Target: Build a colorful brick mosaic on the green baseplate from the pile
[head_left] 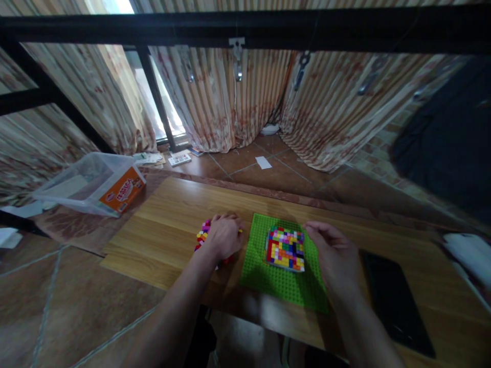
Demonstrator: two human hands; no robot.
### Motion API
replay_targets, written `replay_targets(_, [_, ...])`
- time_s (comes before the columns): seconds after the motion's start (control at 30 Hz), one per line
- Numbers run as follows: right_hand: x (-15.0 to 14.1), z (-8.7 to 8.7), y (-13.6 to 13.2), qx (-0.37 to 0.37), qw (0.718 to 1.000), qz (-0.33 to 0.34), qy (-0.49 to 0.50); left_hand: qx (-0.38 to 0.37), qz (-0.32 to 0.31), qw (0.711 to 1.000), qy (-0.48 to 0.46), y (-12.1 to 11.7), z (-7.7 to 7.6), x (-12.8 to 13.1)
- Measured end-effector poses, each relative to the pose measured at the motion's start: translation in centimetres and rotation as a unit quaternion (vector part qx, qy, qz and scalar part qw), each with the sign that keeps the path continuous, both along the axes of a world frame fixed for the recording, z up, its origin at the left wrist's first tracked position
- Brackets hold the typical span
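A green baseplate lies on the wooden table, with a square block of many-coloured toy bricks on it. My right hand is over the plate's right edge, thumb and forefinger pinched together close to the block's upper right corner. Anything between those fingertips is too small to make out. To the left of the plate, my left hand reaches down over a heap of loose toy bricks, its fingers curled. The hand covers much of the heap and hides whatever its fingertips hold.
A black tablet-like slab lies right of my right hand. Beyond the table's left end, a clear plastic bin with an orange label stands on the floor. A black metal bar with hanging clips crosses in front of striped curtains.
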State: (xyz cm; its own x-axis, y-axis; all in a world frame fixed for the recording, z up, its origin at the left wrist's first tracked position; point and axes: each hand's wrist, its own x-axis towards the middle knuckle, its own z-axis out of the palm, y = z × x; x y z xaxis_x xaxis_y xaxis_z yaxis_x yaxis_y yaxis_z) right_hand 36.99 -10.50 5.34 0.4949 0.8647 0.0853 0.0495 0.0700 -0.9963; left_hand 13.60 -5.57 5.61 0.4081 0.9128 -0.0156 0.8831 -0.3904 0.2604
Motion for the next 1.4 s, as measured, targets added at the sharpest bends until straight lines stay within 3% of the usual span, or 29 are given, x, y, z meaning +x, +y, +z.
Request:
replay_targets(0.1, [0.0,0.1,0.0,0.001,1.000,-0.003,-0.026,0.009,0.006,0.999,-0.048,0.2,-0.1,-0.1])
replay_targets(0.2, [-0.2,0.2,-0.2,0.007,0.997,0.015,-0.071,-0.022,0.022,0.977,-0.209,0.4,-0.1,0.0])
replay_targets(0.27, [-0.5,0.4,-0.5,0.011,0.993,0.050,-0.106,-0.075,0.032,0.930,-0.358,0.4,0.0,0.4])
replay_targets(0.37, [-1.1,0.8,-0.9,0.032,0.976,0.135,-0.165,-0.171,0.029,0.830,-0.530,0.0,0.4,1.5])
replay_targets(0.5, [-1.9,1.4,-1.2,0.084,0.949,0.212,-0.217,-0.285,-0.010,0.722,-0.630,-0.8,1.1,3.1])
replay_targets(0.6, [-1.9,1.7,-1.2,0.099,0.939,0.235,-0.233,-0.325,-0.032,0.680,-0.656,-1.3,1.4,3.9])
replay_targets(1.0, [-1.2,2.0,-1.3,0.069,0.941,0.219,-0.248,-0.356,-0.019,0.687,-0.633,-1.4,1.5,4.8])
replay_targets(1.1, [0.0,2.1,-1.1,0.059,0.950,0.188,-0.242,-0.350,-0.006,0.695,-0.629,-1.2,1.2,4.6])
replay_targets(1.23, [2.7,1.9,-0.9,0.040,0.966,0.140,-0.214,-0.309,0.070,0.718,-0.620,-0.6,0.7,4.2])
replay_targets(1.4, [4.5,0.9,-1.0,-0.032,0.963,0.176,-0.200,-0.253,0.124,0.766,-0.578,0.0,-0.1,3.7])
